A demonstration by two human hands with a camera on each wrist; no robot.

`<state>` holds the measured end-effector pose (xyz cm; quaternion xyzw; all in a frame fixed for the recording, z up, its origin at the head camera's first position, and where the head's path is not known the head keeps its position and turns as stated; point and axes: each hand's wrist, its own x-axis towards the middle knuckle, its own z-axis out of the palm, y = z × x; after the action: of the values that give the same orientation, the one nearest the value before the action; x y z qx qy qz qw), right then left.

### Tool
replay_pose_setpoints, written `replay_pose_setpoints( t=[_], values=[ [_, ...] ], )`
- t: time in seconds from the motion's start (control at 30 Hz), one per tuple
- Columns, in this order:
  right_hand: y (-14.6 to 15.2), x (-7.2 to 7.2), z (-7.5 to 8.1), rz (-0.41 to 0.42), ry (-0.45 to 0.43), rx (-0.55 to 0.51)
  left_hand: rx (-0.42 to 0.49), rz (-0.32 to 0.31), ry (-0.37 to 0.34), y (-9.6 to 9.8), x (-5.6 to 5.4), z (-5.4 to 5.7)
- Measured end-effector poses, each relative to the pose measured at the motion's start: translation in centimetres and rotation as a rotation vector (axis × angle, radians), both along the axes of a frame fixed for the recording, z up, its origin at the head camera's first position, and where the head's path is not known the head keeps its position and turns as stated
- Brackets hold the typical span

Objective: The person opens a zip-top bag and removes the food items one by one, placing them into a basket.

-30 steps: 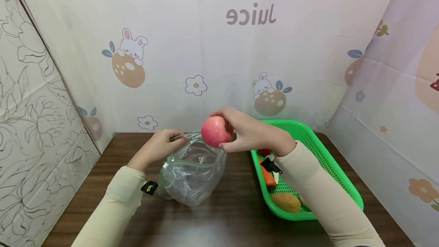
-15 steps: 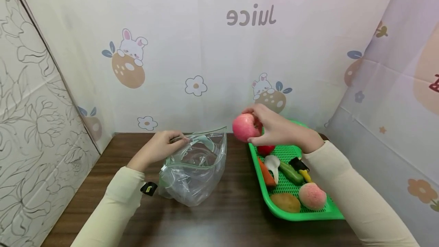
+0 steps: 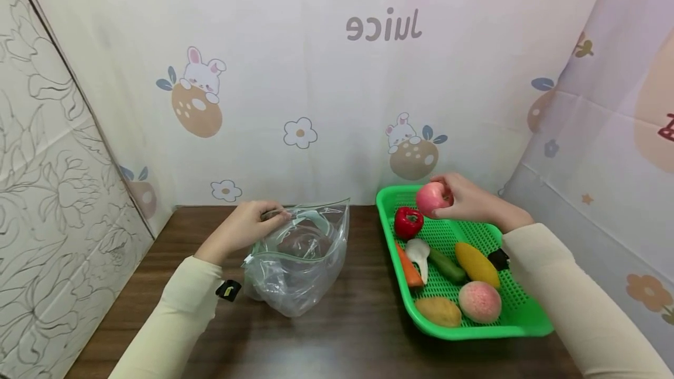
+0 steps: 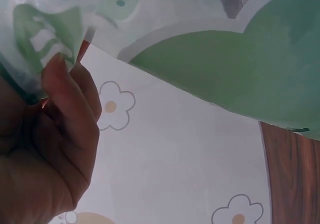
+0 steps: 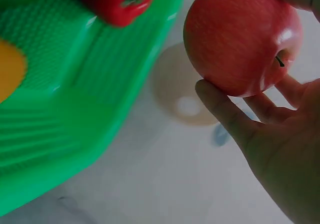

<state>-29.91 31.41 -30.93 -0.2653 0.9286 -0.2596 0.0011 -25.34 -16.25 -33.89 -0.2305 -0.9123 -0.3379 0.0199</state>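
Note:
In the head view my right hand (image 3: 466,199) holds a pinkish-red apple (image 3: 432,199) above the back part of the green basket (image 3: 392,195). The right wrist view shows fingers and thumb spread around the apple (image 5: 242,38), its stem facing the palm. At the left, my left hand (image 3: 247,224) pinches the rim of a clear zip bag (image 3: 300,282). The bag's mouth gapes upward, and no produce shows inside it. Up close in the left wrist view, thumb and fingers of the left hand (image 4: 65,139) grip the bag's printed plastic (image 4: 215,68).
Inside the basket lie a red bell pepper (image 3: 408,223), a carrot (image 3: 409,268), a white mushroom-like piece (image 3: 418,253), a cucumber (image 3: 446,266), a yellow mango-like fruit (image 3: 476,263), a peach (image 3: 480,302) and a potato (image 3: 439,311). A printed curtain (image 3: 337,75) hangs behind the wooden table (image 3: 337,332).
My right hand has carried the apple rightward, from over the bag to above the basket. The bag's far rim has come into view, while the left hand keeps its grip in the same place.

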Motion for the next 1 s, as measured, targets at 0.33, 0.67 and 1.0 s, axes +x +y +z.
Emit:
replay_pose_setpoints(
  t=[0.33,0.67,1.0],
  values=[
    [3.8,-1.9,-3.2,-0.077,-0.054,0.001,-0.002,0.024,0.063,-0.1,-0.1,-0.1],
    [4.8,-3.0,-6.0,-0.091,-0.156,0.06,-0.028,0.043,0.21,0.2,0.1,-0.6],
    [4.7,-3.1,-7.3,-0.109,-0.141,0.135,-0.188,0.064,0.363,0.9,0.6,-1.7]
  ],
)
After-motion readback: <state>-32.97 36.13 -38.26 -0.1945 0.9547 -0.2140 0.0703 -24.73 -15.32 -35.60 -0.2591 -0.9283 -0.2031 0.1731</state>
